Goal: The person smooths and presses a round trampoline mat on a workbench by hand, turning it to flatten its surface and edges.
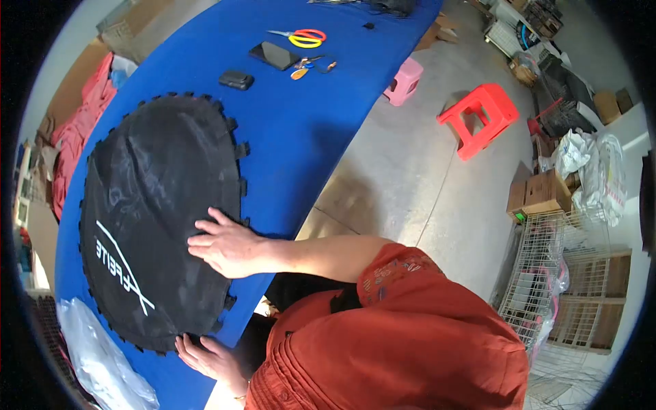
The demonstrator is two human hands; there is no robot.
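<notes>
- I see a long blue counter (297, 130) running on a slant, from the bottom left of my view up to the top right.
- I see the big black cloth cover (154, 178) lying flat on the counter, under both hands. It is an egg shape with little tabs round its rim. Its long way goes up and down my view, with a small lean. The white writing (123, 266) is low on its left side and slants down to the right.
- I see a clear plastic bag (102, 359) by the counter's lower left edge, just beside the cover.
- I see a red stool (482, 119) on the floor, well apart from the cover.
- I see the right hand (229, 247) on the cover's right side. Its grip is wide and flat, with the fingers pointing left.
- I see the left hand (215, 360) at the cover's bottom edge. I cannot tell if its grip pinches the cloth.
- I see a black phone (275, 55) past the cover's top.
- I see scissors (295, 37) near the phone.
- I see a small black case (236, 80) between phone and cover.
</notes>
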